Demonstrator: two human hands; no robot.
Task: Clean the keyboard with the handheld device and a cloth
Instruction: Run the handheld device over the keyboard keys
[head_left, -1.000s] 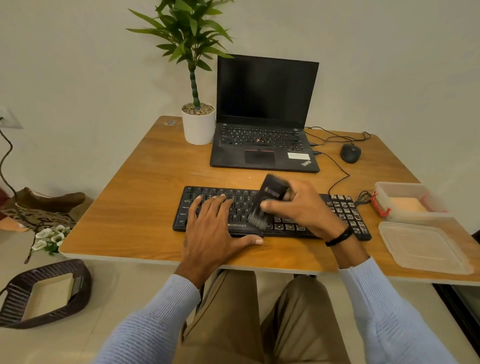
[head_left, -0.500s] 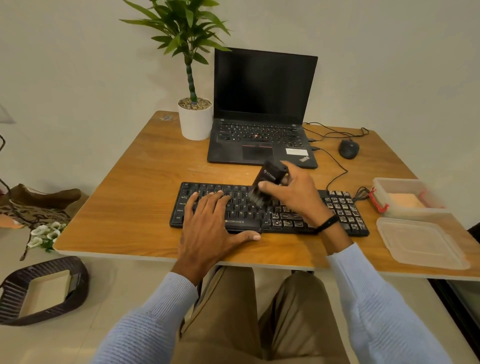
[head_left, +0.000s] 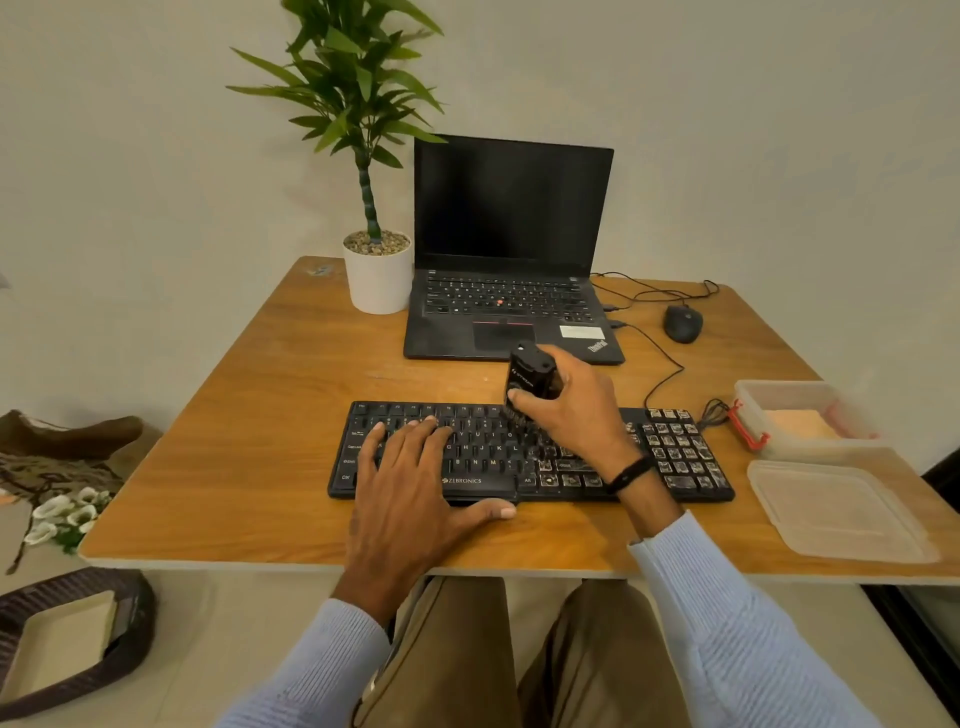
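Note:
A black keyboard (head_left: 675, 452) lies near the table's front edge, its right keys dusty. My right hand (head_left: 576, 415) grips a black handheld device (head_left: 530, 376), held nearly upright with its brush end down on the top rows at the keyboard's middle. My left hand (head_left: 410, 483) rests flat on the left half of the keyboard, fingers spread and thumb along the front edge. An orange cloth (head_left: 797, 423) lies in a clear plastic box (head_left: 753, 395) at the right.
An open black laptop (head_left: 511, 291) stands behind the keyboard, with a potted plant (head_left: 376, 270) to its left and a mouse (head_left: 683, 323) with cables to its right. The box's lid (head_left: 836, 512) lies at the table's front right. A dark basket (head_left: 67, 639) sits on the floor.
My right hand has drawn the device from the keyboard's lower rows up to the top rows and stood it more upright. The left hand has stayed on the keyboard.

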